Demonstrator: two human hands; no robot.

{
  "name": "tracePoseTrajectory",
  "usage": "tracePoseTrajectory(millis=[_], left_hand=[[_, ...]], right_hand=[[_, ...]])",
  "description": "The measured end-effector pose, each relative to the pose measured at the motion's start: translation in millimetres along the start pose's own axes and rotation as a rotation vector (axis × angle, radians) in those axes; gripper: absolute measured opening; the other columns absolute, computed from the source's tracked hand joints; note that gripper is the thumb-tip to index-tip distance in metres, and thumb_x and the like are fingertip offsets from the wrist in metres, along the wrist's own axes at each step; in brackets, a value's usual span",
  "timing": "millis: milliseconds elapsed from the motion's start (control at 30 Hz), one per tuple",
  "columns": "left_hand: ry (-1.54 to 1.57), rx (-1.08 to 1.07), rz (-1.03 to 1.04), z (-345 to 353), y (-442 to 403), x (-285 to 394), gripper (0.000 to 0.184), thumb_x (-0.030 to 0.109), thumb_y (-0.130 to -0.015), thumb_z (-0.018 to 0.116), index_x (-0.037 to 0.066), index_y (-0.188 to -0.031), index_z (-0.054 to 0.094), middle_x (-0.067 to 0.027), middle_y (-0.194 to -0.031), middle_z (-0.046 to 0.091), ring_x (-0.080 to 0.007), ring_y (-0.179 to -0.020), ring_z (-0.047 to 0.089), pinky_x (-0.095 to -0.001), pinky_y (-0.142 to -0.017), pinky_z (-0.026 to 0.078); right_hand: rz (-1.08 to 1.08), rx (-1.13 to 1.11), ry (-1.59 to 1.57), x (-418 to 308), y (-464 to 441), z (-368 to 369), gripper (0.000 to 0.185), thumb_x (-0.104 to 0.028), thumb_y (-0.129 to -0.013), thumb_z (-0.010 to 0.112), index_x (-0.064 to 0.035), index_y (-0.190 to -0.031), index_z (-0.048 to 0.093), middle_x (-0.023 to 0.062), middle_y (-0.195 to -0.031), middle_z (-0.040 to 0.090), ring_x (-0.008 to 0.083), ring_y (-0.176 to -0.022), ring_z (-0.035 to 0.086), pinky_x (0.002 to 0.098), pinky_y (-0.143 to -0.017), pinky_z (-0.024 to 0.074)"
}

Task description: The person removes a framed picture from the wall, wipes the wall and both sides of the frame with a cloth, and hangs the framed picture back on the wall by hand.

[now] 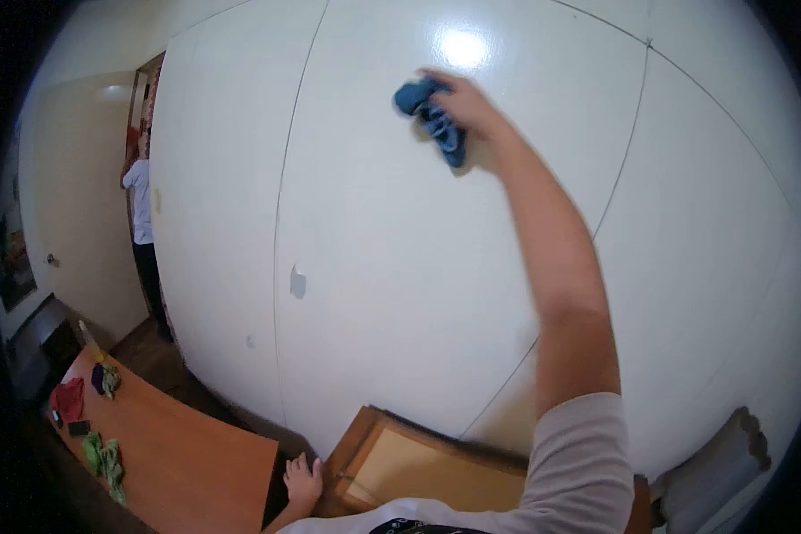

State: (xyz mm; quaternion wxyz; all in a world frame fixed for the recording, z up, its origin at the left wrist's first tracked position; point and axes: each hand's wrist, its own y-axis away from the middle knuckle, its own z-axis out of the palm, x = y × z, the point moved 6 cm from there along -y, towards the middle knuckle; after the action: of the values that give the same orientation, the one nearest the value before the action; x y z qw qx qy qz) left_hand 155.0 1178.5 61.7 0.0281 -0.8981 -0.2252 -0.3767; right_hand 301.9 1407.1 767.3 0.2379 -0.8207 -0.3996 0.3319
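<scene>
High on the white wall (374, 222), my right hand (467, 102) presses a crumpled blue cloth (438, 125) to the surface, my arm stretched upward. Its fingers close over the top of the cloth, and part of it hangs below them. Low down, my left hand (303, 482) is beside the corner of a wooden framed panel (436, 467), fingers apart and holding nothing. Whether that hand leans on something is hard to make out.
An orange-brown table (187, 445) at lower left bears a green cloth (107, 463), a red cloth (68, 400), a phone-like dark object (79, 428) and a bottle (90, 341). Another person (142, 205) stands at a doorway. A grey chair-like object (712, 467) is at right.
</scene>
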Motion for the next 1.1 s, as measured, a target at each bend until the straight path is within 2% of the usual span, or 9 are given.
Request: tracePoseTrajectory(millis=[167, 267, 367, 467, 633, 700, 767, 867, 1100], left_hand=[[0.055, 0.054, 0.054, 2, -6, 3, 0.054, 0.045, -0.090, 0.040, 0.002, -0.123, 0.047, -0.0197, -0.128, 0.041, -0.0373, -0.125, 0.031, -0.0508, -0.100, 0.027], [-0.218, 0.083, 0.232, 30, -17, -9, 0.041, 0.023, -0.086, 0.059, 0.011, -0.123, 0.047, -0.0152, -0.122, 0.044, -0.0309, -0.115, 0.039, -0.0440, -0.091, 0.037], [-0.200, -0.157, 0.055, 26, -18, -7, 0.049, 0.030, -0.089, 0.051, 0.017, -0.133, 0.034, -0.0130, -0.135, 0.034, -0.0325, -0.127, 0.025, -0.0464, -0.099, 0.032], [-0.203, -0.022, 0.104, 36, -22, -18, 0.049, 0.031, -0.086, 0.054, 0.015, -0.129, 0.039, -0.0131, -0.131, 0.038, -0.0319, -0.122, 0.033, -0.0447, -0.098, 0.034], [-0.052, 0.163, 0.057, 26, -23, -16, 0.052, 0.038, -0.082, 0.055, 0.011, -0.124, 0.042, -0.0141, -0.128, 0.041, -0.0323, -0.115, 0.040, -0.0467, -0.097, 0.034], [-0.168, 0.198, 0.168, 33, -24, -19, 0.052, 0.041, -0.082, 0.054, 0.012, -0.123, 0.043, -0.0143, -0.127, 0.041, -0.0336, -0.114, 0.041, -0.0478, -0.097, 0.034], [-0.381, 0.229, 0.369, 64, -34, -42, 0.052, 0.045, -0.083, 0.051, 0.014, -0.124, 0.043, -0.0144, -0.127, 0.042, -0.0356, -0.115, 0.040, -0.0486, -0.099, 0.033], [-0.002, 0.047, 0.038, 1, -5, 7, 0.052, 0.044, -0.091, 0.039, 0.002, -0.121, 0.047, -0.0190, -0.127, 0.042, -0.0364, -0.125, 0.032, -0.0503, -0.100, 0.028], [0.059, 0.007, 0.098, 10, -11, -1, 0.051, 0.043, -0.091, 0.039, 0.003, -0.122, 0.047, -0.0187, -0.128, 0.040, -0.0369, -0.125, 0.030, -0.0518, -0.100, 0.027]], right_hand=[[-0.376, 0.693, 0.142, -6, -16, -226, 0.045, -0.004, -0.081, 0.048, -0.0126, -0.126, 0.051, 0.0075, -0.110, 0.059, 0.0159, -0.098, 0.054, 0.0281, -0.087, 0.0428], [-0.232, 1.221, 0.470, -33, 25, -315, 0.042, -0.015, -0.079, 0.048, -0.0137, -0.120, 0.055, 0.0154, -0.108, 0.062, 0.0266, -0.101, 0.059, 0.0343, -0.088, 0.0436], [-0.039, 1.357, 0.395, -34, 28, -329, 0.041, -0.014, -0.079, 0.045, -0.0115, -0.118, 0.056, 0.0167, -0.108, 0.061, 0.0281, -0.102, 0.058, 0.0358, -0.089, 0.0433], [0.355, 1.276, 0.594, 0, -8, -312, 0.044, -0.022, -0.078, 0.048, -0.0161, -0.121, 0.054, 0.0158, -0.123, 0.047, 0.0349, -0.109, 0.052, 0.0386, -0.094, 0.0411], [0.199, 1.149, 0.829, -13, -77, -208, 0.043, -0.028, -0.081, 0.049, -0.0175, -0.123, 0.052, 0.0139, -0.129, 0.041, 0.0341, -0.113, 0.048, 0.0441, -0.094, 0.0403], [0.138, 0.889, 0.746, -25, -95, -151, 0.041, -0.022, -0.080, 0.050, -0.0126, -0.120, 0.054, 0.0166, -0.128, 0.044, 0.0357, -0.111, 0.050, 0.0457, -0.090, 0.0425], [-0.069, 0.456, 0.402, 1, -144, -92, 0.035, -0.006, -0.074, 0.047, -0.0042, -0.104, 0.063, 0.0167, -0.089, 0.064, 0.0287, -0.080, 0.062, 0.0374, -0.073, 0.0487], [0.095, -0.134, 0.148, -27, -89, 38, 0.035, -0.004, -0.075, 0.048, -0.0026, -0.106, 0.064, 0.0086, -0.087, 0.064, 0.0164, -0.072, 0.058, 0.0300, -0.068, 0.0482], [-0.003, 0.118, 0.031, -31, -53, -12, 0.036, -0.003, -0.078, 0.044, -0.0016, -0.110, 0.060, 0.0063, -0.085, 0.062, 0.0139, -0.072, 0.057, 0.0268, -0.066, 0.0478]])
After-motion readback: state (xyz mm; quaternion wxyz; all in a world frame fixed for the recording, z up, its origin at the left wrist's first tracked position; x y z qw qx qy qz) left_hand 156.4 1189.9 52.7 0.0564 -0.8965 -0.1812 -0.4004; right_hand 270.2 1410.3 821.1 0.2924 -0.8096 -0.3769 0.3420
